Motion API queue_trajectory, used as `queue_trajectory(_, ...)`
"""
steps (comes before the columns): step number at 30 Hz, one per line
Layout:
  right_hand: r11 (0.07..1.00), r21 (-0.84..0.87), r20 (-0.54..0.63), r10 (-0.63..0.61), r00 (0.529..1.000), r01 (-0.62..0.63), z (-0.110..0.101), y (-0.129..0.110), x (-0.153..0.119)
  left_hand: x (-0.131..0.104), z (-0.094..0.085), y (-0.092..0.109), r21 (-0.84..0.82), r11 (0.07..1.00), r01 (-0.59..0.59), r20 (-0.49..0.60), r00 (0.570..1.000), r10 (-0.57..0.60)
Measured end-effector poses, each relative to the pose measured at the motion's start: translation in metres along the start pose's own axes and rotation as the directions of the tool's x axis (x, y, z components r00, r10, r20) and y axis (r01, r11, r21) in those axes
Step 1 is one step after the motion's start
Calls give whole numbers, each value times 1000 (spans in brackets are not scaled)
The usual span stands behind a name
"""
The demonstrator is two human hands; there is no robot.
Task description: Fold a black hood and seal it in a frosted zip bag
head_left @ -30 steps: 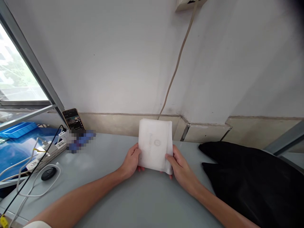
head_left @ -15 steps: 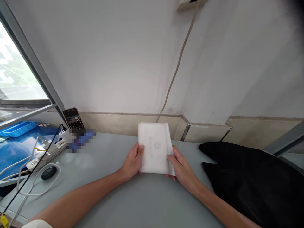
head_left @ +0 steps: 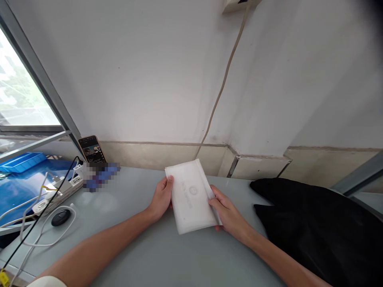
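Note:
Between both hands is a flat white frosted packet (head_left: 191,199) with faint grey lettering and a round logo. It is tilted, its top edge leaning left, above the grey tabletop (head_left: 134,247). My left hand (head_left: 161,197) pinches its upper left edge, thumb on the front face. On the packet's right side, my right hand (head_left: 226,209) grips a loose flap-like edge near the lower corner, thumb in front and fingers behind. What lies inside the packet cannot be made out.
Black cloth (head_left: 314,231) covers the table's right side. To the left are a propped phone (head_left: 92,149), a white power strip (head_left: 60,195) with cables, a round black object (head_left: 61,217) and a blue tray (head_left: 22,161). A wall (head_left: 149,79) stands behind the table.
The packet has turned anticlockwise and shifted a little left and down. My left hand has moved up along its left edge, while my right hand keeps its hold.

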State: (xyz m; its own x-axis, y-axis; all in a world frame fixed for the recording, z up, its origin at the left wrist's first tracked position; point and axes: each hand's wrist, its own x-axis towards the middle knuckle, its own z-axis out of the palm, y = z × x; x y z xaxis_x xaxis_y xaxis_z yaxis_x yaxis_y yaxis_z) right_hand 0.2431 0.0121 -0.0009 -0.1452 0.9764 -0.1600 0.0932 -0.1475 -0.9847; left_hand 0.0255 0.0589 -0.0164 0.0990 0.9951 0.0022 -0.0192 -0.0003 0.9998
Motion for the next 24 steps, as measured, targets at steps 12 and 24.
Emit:
queue_trajectory(12, 999, -52, 57, 9, 998, -6, 2, 4, -4, 10, -7, 5, -59, 997, -53, -70, 996, 49)
queue_trajectory(24, 869, -343, -147, -425, 893, 357, -4, 17, -1, -35, 16, 13, 161, 940, -301, 56, 954, 295)
